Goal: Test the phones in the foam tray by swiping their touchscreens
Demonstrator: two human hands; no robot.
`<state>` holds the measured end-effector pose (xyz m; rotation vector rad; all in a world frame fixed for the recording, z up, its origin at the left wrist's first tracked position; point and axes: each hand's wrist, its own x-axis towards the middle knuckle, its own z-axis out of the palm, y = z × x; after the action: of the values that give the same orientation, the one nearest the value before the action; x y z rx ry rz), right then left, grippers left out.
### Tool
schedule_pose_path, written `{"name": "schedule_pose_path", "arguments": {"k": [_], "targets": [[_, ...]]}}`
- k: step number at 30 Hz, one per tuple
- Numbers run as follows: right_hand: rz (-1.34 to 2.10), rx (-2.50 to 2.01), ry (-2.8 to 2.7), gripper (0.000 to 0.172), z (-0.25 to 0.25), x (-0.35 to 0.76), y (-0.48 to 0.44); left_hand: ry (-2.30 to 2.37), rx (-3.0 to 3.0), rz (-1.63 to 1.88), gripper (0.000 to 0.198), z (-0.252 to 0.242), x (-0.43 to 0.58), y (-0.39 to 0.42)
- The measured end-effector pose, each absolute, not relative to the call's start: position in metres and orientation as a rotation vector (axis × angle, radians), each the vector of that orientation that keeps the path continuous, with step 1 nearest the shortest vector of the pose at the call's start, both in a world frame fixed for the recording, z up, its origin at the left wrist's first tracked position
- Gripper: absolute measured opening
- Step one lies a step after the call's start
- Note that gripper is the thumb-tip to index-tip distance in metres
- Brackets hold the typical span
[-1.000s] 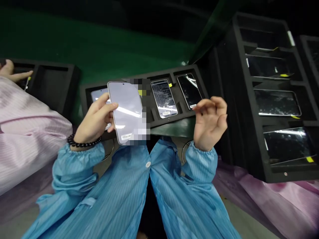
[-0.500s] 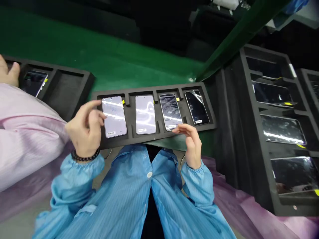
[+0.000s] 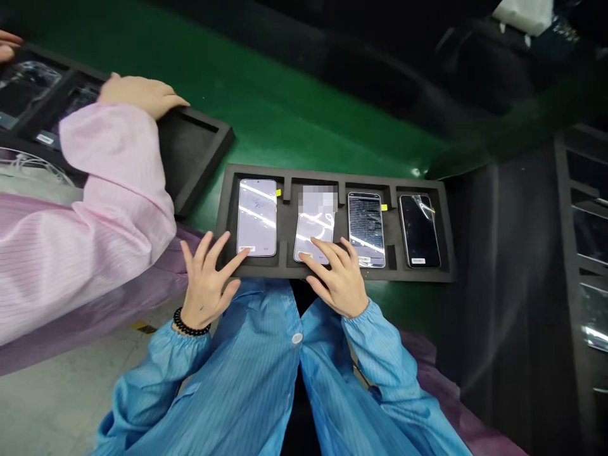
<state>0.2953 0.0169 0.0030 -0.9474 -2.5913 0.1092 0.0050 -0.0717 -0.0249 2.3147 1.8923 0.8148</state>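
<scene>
In front of me a black foam tray (image 3: 285,269) holds several smartphones, each in its own compartment. My left hand (image 3: 206,288), fingers spread, has its index fingertip at the lower edge of the leftmost phone (image 3: 257,218), which shows a pale lit screen. Over the bottom of the second pale-screened phone (image 3: 316,221) lies my right hand (image 3: 339,278), fingers apart, index fingertip near the white label. A third phone (image 3: 365,221) displays lines of text on a dark screen. The rightmost phone (image 3: 420,231) has a black screen with a glare streak.
At left, a co-worker's pink sleeve (image 3: 118,183) and hand (image 3: 137,95) reach over another foam tray (image 3: 209,152) with phones. Stacked dark trays (image 3: 517,266) stand at right, with phones in the nearest. A green bench surface (image 3: 294,126) runs behind.
My left hand has opened and come to the leftmost phone's lower edge. My right hand has moved left onto the second phone. The co-worker's arm reaches further right; my view has shifted.
</scene>
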Motion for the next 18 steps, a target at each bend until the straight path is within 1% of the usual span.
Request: {"name": "schedule_pose_path", "arguments": {"k": [5,18], "targets": [[0.125,-0.965,-2.649,0.038,0.0042,0.2952,0.0158,1.891,2.336,0.836,0.053,-0.0240,-0.0003,-0.0693],[0.100,-0.929,-2.645,0.037,0.0040,0.2954,0.0154,1.837,2.368,0.798,0.053,-0.0285,-0.0022,-0.0732]]}}
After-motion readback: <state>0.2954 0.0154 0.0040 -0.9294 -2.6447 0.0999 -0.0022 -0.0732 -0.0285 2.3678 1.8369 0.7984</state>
